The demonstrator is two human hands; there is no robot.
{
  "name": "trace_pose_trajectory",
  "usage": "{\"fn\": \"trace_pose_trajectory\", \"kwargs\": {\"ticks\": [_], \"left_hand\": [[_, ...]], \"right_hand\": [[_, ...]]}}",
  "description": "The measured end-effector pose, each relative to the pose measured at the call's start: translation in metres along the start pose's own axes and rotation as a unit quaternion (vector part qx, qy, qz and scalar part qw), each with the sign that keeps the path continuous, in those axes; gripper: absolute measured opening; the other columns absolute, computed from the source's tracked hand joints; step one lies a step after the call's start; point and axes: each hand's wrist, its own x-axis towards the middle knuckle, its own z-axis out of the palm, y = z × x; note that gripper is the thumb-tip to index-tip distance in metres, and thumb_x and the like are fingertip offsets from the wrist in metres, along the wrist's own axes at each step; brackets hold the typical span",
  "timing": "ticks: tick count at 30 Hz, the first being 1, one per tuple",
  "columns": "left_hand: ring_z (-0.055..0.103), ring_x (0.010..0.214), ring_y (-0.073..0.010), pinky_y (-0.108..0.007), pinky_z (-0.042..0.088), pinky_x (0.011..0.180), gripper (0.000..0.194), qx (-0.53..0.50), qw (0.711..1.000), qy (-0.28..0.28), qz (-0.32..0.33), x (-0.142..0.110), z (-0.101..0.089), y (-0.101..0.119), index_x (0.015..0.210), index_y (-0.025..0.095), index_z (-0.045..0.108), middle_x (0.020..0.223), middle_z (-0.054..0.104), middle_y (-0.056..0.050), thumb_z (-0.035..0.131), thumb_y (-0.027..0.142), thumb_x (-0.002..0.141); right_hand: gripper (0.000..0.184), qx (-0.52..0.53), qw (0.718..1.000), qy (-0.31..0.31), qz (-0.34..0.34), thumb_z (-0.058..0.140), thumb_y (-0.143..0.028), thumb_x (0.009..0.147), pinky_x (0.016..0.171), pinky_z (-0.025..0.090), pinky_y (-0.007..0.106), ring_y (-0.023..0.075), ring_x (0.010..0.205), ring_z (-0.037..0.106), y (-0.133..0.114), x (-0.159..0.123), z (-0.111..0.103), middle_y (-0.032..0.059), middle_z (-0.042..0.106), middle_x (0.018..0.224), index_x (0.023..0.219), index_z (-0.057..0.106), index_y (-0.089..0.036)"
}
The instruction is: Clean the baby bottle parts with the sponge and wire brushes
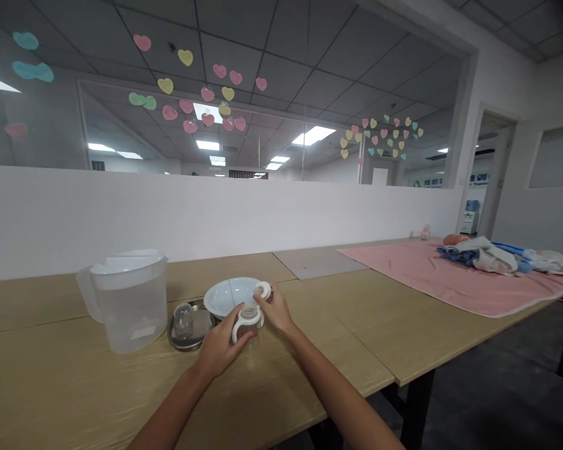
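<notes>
My left hand [223,345] is wrapped around a small clear baby bottle [249,317] with white handles, standing on the wooden table [75,381]. Just above and to the right of the bottle, my right hand [276,309] pinches a round white ring or cap [263,290]. Right behind the bottle sits a white bowl [225,294]. A clear dome-shaped cap [182,319] rests on a metal dish [201,334] to the left of the bottle.
A large translucent pitcher [129,300] with a lid stands left of the dish. A pink cloth [431,275] with a heap of folded fabric [488,256] covers the table's far right. A white partition wall runs behind the table; the table edge drops off at right.
</notes>
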Motion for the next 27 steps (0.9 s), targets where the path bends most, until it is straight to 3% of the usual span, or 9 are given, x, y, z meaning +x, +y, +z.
{"fn": "trace_pose_trajectory", "kwargs": {"ticks": [6,20,27], "left_hand": [[0.050,0.115,-0.0239,-0.037,0.043,0.091,0.057,-0.002,1.000,0.001,-0.005,-0.001,0.000,0.000,0.132,0.019,0.031,0.130,0.048,-0.010,0.043,0.046,0.083],[0.050,0.114,-0.0239,-0.037,0.043,0.091,0.057,-0.014,1.000,-0.003,-0.008,0.000,-0.001,0.001,0.131,0.019,0.032,0.128,0.050,-0.010,0.044,0.045,0.083],[0.050,0.114,-0.0239,-0.038,0.042,0.092,0.057,-0.014,1.000,0.008,-0.003,0.000,0.001,-0.002,0.131,0.019,0.032,0.127,0.051,-0.010,0.045,0.045,0.082]], "right_hand": [[0.033,-0.041,0.998,-0.036,0.013,0.063,-0.039,0.069,0.086,0.040,0.034,0.0204,0.092,0.054,0.003,0.003,-0.004,0.0072,0.058,0.099,0.091,0.063,-0.016],[0.038,-0.051,0.991,-0.094,0.074,0.054,-0.050,0.074,0.097,0.030,0.040,0.0252,0.111,0.046,0.019,0.005,-0.001,0.0112,0.054,0.110,0.088,0.068,-0.017],[0.048,-0.056,0.984,-0.097,0.135,0.052,-0.060,0.071,0.103,0.019,0.042,0.0264,0.125,0.029,0.032,0.007,0.003,0.0103,0.040,0.131,0.090,0.068,-0.019]]}}
